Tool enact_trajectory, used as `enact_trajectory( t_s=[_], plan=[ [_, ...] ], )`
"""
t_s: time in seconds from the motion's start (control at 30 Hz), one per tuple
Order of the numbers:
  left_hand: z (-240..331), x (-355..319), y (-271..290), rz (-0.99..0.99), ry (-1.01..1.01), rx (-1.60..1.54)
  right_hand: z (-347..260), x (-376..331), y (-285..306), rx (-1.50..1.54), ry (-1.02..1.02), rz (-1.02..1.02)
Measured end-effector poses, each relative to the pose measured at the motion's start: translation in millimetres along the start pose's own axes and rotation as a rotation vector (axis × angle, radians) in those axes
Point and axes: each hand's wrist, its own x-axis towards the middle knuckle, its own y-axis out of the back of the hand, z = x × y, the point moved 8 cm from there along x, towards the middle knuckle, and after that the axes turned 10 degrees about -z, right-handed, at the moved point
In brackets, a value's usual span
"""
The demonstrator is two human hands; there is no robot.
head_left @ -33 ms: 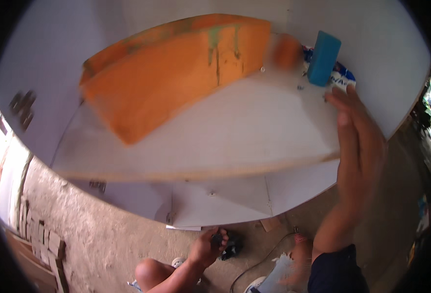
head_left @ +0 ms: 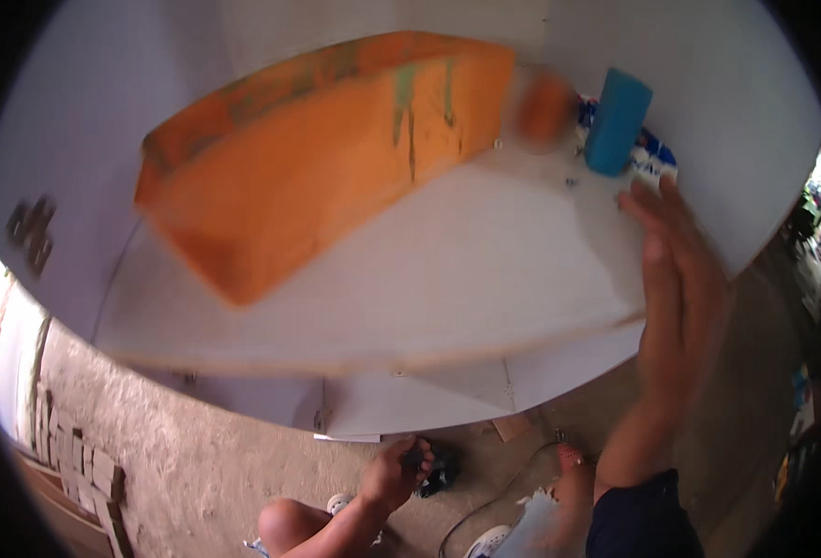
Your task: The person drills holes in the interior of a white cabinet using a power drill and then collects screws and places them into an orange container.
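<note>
My right hand (head_left: 680, 279) reaches up at the right side of a white cabinet, its fingers stretched out and holding nothing. The fingertips are just below a blue upright block (head_left: 619, 121) on the white shelf (head_left: 447, 251); I cannot tell whether they touch the shelf or the side panel. Low in the middle, my left hand (head_left: 396, 474) is closed with its palm turned up. Something small and dark shows among its curled fingers, too unclear to name. A black object (head_left: 440, 470) lies right beside that hand, partly hidden by it.
A long orange container (head_left: 327, 177) with green stains sits on the shelf, beside a blurred orange-brown round thing (head_left: 542, 112) and a blue-and-white packet (head_left: 654, 153). Dark hinges (head_left: 33, 232) show on the left panel. Wood pieces (head_left: 80, 460) and a cable (head_left: 485, 507) are on the ground.
The view has shifted slightly, so the shelf's front edge and the orange container appear a little lower. Both hands keep nearly the same place and pose.
</note>
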Motion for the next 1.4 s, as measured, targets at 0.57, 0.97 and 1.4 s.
enact_trajectory(
  t_s=[0.57,0.97,1.4],
  plan=[
    [-4,-135,-173,0.059,0.330,0.362,9,40,0,0.184,-0.138,-0.694],
    [246,-104,-438,0.172,-0.580,1.314,-1,49,-1,0.173,-0.134,-0.805],
    [237,-36,-464,0.175,-0.871,2.238,1,50,5,0.200,-0.163,-0.813]
  ],
)
